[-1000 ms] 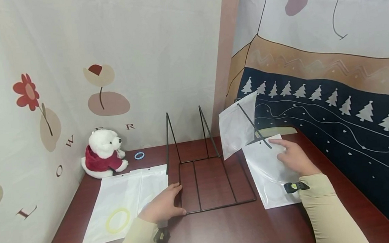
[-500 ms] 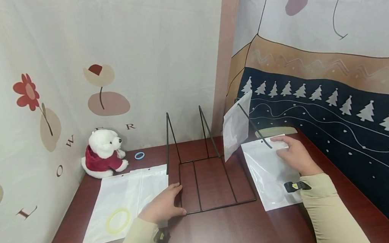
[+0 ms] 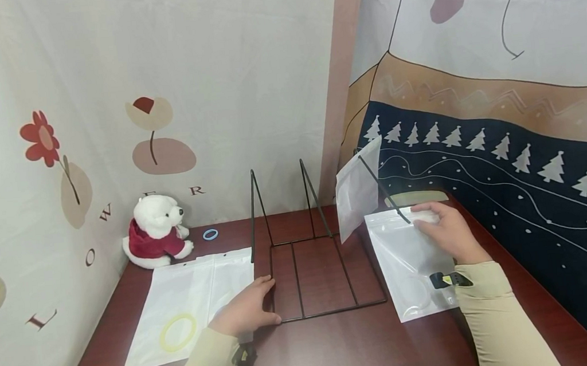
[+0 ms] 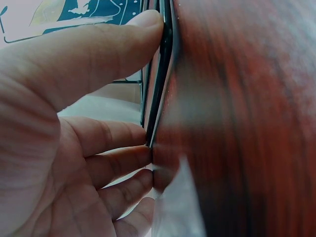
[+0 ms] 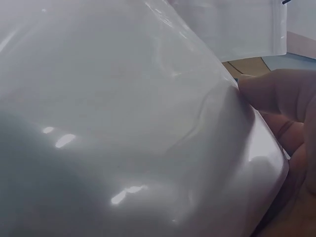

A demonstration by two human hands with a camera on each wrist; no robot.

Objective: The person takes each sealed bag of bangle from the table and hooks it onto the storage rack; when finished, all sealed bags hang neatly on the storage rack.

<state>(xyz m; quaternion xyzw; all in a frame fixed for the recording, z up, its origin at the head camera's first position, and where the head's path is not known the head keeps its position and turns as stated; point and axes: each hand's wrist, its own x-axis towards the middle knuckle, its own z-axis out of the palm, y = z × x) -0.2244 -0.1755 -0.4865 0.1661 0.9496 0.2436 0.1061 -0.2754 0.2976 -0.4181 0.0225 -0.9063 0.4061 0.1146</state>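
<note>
Right hand (image 3: 449,231) pinched a glossy white plastic pouch (image 3: 403,266), probably light, slippery and best edge-held; left hand (image 3: 246,308) gripped a black wire rack (image 3: 297,277).

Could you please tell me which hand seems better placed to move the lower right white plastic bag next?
Probably the right hand: it pinches the white plastic bag, while the left hand holds the black wire rack.

Wire rack (image 3: 297,280) midway, room in front
</note>
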